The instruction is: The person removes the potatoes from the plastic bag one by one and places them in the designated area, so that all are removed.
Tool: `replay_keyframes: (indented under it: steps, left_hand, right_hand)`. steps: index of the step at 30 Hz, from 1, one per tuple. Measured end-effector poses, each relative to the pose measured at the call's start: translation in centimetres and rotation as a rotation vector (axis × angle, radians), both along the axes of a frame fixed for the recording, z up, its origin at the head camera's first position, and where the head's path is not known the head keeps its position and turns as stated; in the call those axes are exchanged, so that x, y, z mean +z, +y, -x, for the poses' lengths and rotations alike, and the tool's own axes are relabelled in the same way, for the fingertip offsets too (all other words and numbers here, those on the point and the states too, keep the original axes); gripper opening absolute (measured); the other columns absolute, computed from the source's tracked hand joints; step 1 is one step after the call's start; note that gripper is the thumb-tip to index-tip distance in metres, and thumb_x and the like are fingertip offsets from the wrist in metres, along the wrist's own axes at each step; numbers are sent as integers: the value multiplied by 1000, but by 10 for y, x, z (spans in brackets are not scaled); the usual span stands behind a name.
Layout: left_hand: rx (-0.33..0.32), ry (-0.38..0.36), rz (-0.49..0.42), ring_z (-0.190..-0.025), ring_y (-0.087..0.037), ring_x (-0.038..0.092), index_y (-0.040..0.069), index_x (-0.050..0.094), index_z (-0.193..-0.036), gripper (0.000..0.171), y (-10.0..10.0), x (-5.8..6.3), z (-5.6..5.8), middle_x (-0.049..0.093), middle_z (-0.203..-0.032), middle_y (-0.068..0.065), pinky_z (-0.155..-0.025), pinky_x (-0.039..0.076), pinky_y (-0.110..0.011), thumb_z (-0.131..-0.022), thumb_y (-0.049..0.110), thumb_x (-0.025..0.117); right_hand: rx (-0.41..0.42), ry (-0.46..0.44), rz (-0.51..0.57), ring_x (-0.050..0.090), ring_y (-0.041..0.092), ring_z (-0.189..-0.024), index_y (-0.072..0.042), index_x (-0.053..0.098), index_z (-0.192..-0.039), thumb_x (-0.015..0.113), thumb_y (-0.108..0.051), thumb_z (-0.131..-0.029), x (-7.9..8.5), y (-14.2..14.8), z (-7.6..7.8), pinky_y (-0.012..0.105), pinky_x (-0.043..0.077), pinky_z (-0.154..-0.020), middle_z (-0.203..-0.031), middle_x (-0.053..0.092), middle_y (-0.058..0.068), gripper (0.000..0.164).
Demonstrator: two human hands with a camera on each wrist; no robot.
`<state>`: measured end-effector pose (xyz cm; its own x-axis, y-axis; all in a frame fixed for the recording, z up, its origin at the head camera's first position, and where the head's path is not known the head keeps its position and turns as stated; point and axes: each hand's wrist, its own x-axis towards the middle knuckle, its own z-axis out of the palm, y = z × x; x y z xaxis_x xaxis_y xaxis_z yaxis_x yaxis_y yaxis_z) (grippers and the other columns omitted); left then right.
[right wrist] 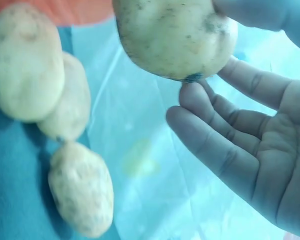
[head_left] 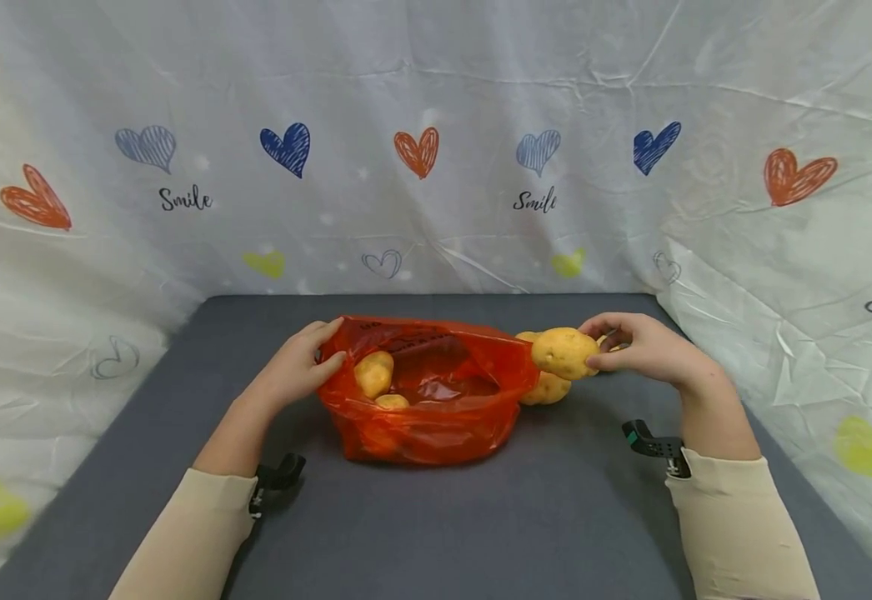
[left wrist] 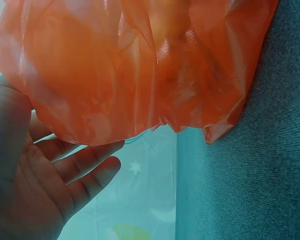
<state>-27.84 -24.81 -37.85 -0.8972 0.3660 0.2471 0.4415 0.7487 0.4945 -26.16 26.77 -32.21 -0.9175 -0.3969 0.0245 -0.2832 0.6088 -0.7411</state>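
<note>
A red plastic bag (head_left: 428, 435) stands mid-table with its mouth open; potatoes (head_left: 373, 373) lie inside at its left. My left hand (head_left: 295, 367) holds the bag's left rim between thumb and fingers, and in the left wrist view the fingertips reach behind the red film (left wrist: 105, 85). Raised just off the bag's right side is a yellow potato (head_left: 562, 353), pinched by the thumb and fingertips of my right hand (head_left: 649, 348). Up close in the right wrist view, this held potato (right wrist: 175, 37) shows small dark specks and a dark spot underneath.
Right of the bag, more potatoes (head_left: 544, 390) rest on the dark grey table (head_left: 481, 525), partly hidden by the held one. Three of them show in the right wrist view, the lowest potato (right wrist: 82, 190) set apart. A white curtain (head_left: 466, 67) with printed hearts surrounds the table's back and sides.
</note>
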Motion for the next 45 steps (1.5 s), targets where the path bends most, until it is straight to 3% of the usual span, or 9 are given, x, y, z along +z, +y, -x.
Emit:
replay_keyframes:
  steps: [8, 15, 21, 32, 45]
  left_hand:
    - [9, -15, -5, -94, -28, 53, -2, 37, -157, 64, -1, -5, -1, 56, -127, -20, -77, 50, -41, -102, 17, 64]
    - [-8, -4, 9, -90, -27, 51, -1, 37, -157, 64, 0, -3, 3, 56, -123, -18, -75, 46, -42, -102, 17, 64]
    - [-6, -1, 16, -90, -28, 51, -2, 38, -157, 64, 2, -1, 4, 56, -126, -19, -76, 46, -42, -101, 17, 64]
    - [-4, -3, 29, -93, -29, 53, -3, 39, -156, 64, 3, -2, 4, 57, -126, -20, -80, 48, -44, -101, 16, 64]
    - [5, 1, 42, -93, -29, 53, -4, 40, -155, 63, 5, -3, 4, 57, -125, -20, -79, 48, -44, -100, 16, 65]
  right_hand:
    - [-65, -41, -42, 64, 22, -88, -2, 63, -127, 81, -21, -90, -9, 28, 1, 34, 50, -80, -98, 69, 13, 45]
    - [-56, -111, -49, 67, 21, -96, 5, 59, -134, 79, -20, -92, -17, 46, 9, 33, 50, -87, -118, 64, 16, 52]
    - [-46, -163, -59, 63, 20, -102, 10, 56, -137, 76, -20, -95, -26, 55, 17, 33, 49, -89, -124, 65, 16, 56]
    - [-78, -196, -156, 56, 33, -121, 11, 58, -136, 77, -26, -94, -35, 59, 20, 50, 45, -99, -133, 63, 21, 59]
    - [-116, -214, -203, 52, 40, -123, 10, 60, -134, 78, -29, -92, -38, 60, 22, 59, 41, -102, -131, 62, 22, 61]
